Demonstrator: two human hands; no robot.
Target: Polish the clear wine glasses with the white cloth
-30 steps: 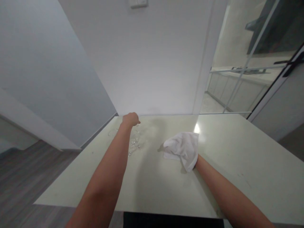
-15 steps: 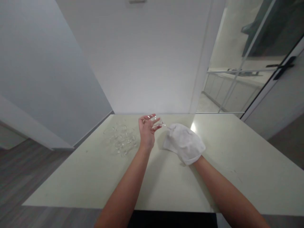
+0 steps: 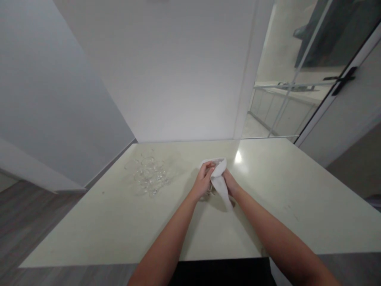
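Note:
Both my hands meet above the middle of a pale table [image 3: 119, 226]. My left hand [image 3: 203, 182] is closed around a small clear glass [image 3: 212, 190], mostly hidden by its fingers and by the cloth. My right hand [image 3: 229, 183] grips a white cloth [image 3: 218, 178] that is wrapped over the glass's top, with one end hanging down. A cluster of several clear glasses [image 3: 148, 176] stands on the table to the left of my hands, apart from them.
A white wall [image 3: 178, 71] rises behind the table's far edge. A glass partition with a black-handled door [image 3: 342, 79] is at the right. Grey wooden floor [image 3: 26, 214] lies to the left, below the table's edge.
My left hand lifted a glass from the cluster and carried it right to the cloth. My right hand has folded the cloth over the glass. The camera tilted down a little.

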